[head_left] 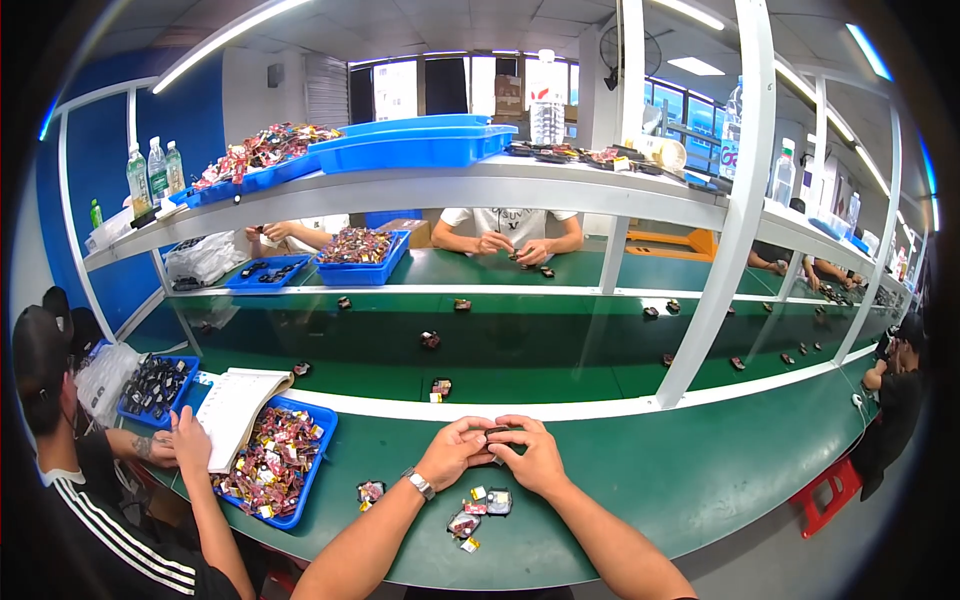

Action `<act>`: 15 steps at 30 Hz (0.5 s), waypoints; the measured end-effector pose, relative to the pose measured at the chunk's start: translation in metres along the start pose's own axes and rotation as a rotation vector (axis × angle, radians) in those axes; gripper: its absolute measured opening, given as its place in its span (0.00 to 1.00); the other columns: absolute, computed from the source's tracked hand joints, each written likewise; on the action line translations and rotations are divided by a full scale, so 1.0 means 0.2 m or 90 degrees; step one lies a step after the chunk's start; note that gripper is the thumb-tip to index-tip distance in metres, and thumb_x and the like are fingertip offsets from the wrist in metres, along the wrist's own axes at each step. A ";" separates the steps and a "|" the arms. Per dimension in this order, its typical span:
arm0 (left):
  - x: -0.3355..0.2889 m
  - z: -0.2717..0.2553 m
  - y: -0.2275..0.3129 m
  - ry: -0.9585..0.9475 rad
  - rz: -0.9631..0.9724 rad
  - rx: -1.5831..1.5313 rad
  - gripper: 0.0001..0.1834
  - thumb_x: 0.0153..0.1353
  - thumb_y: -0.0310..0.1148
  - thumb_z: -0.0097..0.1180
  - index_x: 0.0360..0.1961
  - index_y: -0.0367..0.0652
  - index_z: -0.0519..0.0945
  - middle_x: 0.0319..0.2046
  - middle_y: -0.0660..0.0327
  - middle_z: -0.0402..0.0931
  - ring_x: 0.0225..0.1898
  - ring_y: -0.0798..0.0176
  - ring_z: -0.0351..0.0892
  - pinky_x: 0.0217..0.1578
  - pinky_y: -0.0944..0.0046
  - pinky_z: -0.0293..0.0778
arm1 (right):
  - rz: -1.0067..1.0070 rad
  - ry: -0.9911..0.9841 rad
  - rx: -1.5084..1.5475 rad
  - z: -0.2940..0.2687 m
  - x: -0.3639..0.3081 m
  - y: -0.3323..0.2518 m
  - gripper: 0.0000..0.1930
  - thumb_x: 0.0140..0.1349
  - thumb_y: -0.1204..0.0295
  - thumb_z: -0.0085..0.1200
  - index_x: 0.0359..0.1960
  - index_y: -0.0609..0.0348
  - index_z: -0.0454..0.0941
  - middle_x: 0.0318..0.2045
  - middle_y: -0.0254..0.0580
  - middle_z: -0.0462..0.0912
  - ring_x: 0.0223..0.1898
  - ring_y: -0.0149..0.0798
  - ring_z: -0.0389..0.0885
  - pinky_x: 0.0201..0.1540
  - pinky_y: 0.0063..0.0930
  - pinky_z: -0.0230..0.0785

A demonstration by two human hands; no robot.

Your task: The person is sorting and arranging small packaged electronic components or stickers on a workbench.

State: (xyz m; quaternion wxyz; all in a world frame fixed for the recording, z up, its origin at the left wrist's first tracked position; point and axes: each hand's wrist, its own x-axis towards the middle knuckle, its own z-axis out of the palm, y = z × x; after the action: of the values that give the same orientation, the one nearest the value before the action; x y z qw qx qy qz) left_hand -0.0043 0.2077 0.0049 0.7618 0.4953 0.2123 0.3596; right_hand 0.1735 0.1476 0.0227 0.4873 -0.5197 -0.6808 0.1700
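My left hand [452,456], with a watch on its wrist, and my right hand [533,460] meet over the green bench. Between their fingertips is a small dark casing [494,434], gripped from both sides; the fingers hide much of it. Just below my hands lies a small group of black-edged casings [497,502] with red and yellow-white electronic parts [477,503] on or beside them. Left of my left forearm sits another such piece [370,493].
At my left, a blue tray [327,448] holds many red parts, with an open notebook [232,412] over its edge. A neighbour's hand [190,440] is beside it. White shelf posts [716,230] and a rail stand ahead; loose pieces [440,389] lie on the green surface beyond.
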 end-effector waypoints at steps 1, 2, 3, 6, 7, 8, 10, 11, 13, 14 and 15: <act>0.00 0.00 0.00 0.000 0.001 -0.002 0.13 0.71 0.28 0.47 0.55 0.41 0.70 0.51 0.56 0.76 0.50 0.64 0.79 0.52 0.62 0.79 | 0.000 -0.001 -0.001 0.00 0.00 -0.01 0.09 0.54 0.70 0.64 0.38 0.49 0.88 0.50 0.37 0.81 0.55 0.43 0.74 0.59 0.36 0.68; 0.01 0.01 0.00 0.004 0.009 0.003 0.13 0.71 0.27 0.48 0.55 0.41 0.70 0.51 0.56 0.76 0.50 0.64 0.79 0.52 0.63 0.79 | -0.020 0.000 -0.005 -0.01 0.00 -0.01 0.09 0.54 0.70 0.64 0.38 0.50 0.88 0.51 0.37 0.81 0.56 0.44 0.74 0.59 0.36 0.67; 0.01 0.02 0.00 0.008 0.016 0.008 0.13 0.70 0.27 0.49 0.55 0.41 0.71 0.51 0.56 0.76 0.50 0.64 0.79 0.52 0.63 0.79 | -0.039 0.002 -0.008 -0.02 0.00 -0.01 0.09 0.55 0.71 0.63 0.38 0.50 0.87 0.51 0.37 0.80 0.57 0.44 0.73 0.60 0.37 0.67; 0.02 0.01 -0.01 0.016 0.027 0.009 0.14 0.69 0.27 0.51 0.55 0.40 0.71 0.51 0.56 0.76 0.51 0.64 0.79 0.52 0.63 0.79 | -0.057 0.002 -0.008 -0.02 0.02 -0.03 0.08 0.54 0.71 0.63 0.37 0.51 0.87 0.52 0.38 0.80 0.58 0.45 0.72 0.60 0.38 0.66; 0.02 0.00 -0.01 0.014 0.028 0.010 0.14 0.69 0.27 0.51 0.55 0.40 0.71 0.51 0.56 0.76 0.51 0.64 0.79 0.52 0.63 0.79 | -0.068 -0.002 -0.002 -0.01 0.01 -0.04 0.09 0.54 0.71 0.63 0.38 0.51 0.87 0.53 0.39 0.79 0.58 0.46 0.73 0.61 0.38 0.66; 0.01 0.00 -0.01 0.010 0.042 -0.020 0.14 0.69 0.27 0.52 0.54 0.40 0.71 0.51 0.55 0.76 0.51 0.63 0.79 0.52 0.61 0.79 | -0.080 -0.004 0.004 0.00 0.01 -0.04 0.09 0.54 0.72 0.64 0.38 0.52 0.87 0.53 0.40 0.79 0.57 0.46 0.73 0.61 0.39 0.66; 0.02 -0.01 -0.01 0.003 0.056 -0.047 0.13 0.68 0.27 0.53 0.53 0.39 0.71 0.51 0.55 0.76 0.52 0.61 0.79 0.53 0.59 0.79 | -0.077 0.012 -0.004 0.00 0.01 -0.04 0.09 0.53 0.72 0.64 0.37 0.51 0.87 0.52 0.39 0.80 0.57 0.46 0.73 0.61 0.38 0.66; 0.01 0.00 -0.01 0.004 0.044 -0.044 0.14 0.68 0.28 0.54 0.53 0.39 0.71 0.52 0.54 0.76 0.52 0.61 0.78 0.53 0.59 0.79 | -0.069 0.025 -0.014 0.00 0.01 -0.03 0.09 0.53 0.72 0.64 0.37 0.51 0.87 0.51 0.38 0.80 0.57 0.46 0.74 0.60 0.38 0.66; 0.01 0.00 -0.01 0.004 0.029 -0.040 0.14 0.68 0.28 0.54 0.53 0.39 0.71 0.52 0.54 0.76 0.52 0.61 0.78 0.54 0.59 0.79 | -0.061 0.039 -0.024 0.00 0.01 -0.03 0.09 0.52 0.73 0.64 0.37 0.51 0.87 0.51 0.38 0.80 0.56 0.45 0.74 0.60 0.38 0.67; 0.01 0.00 -0.01 0.004 0.031 -0.041 0.14 0.68 0.28 0.54 0.53 0.40 0.71 0.53 0.54 0.75 0.52 0.61 0.78 0.54 0.59 0.78 | -0.069 0.045 -0.025 0.00 0.01 -0.03 0.09 0.52 0.73 0.63 0.36 0.51 0.87 0.50 0.38 0.80 0.55 0.45 0.74 0.59 0.38 0.67; 0.00 0.00 -0.01 0.005 0.032 -0.043 0.14 0.68 0.28 0.54 0.53 0.40 0.71 0.53 0.54 0.75 0.53 0.61 0.78 0.54 0.59 0.78 | -0.076 0.051 -0.025 0.01 0.00 -0.02 0.09 0.52 0.74 0.63 0.36 0.51 0.87 0.50 0.37 0.80 0.55 0.44 0.74 0.58 0.37 0.68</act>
State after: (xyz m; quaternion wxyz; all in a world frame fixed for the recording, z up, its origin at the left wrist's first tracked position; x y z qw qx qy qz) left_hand -0.0027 0.2077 0.0035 0.7679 0.4734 0.1906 0.3871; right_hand 0.1699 0.1467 0.0262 0.5132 -0.4938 -0.6939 0.1059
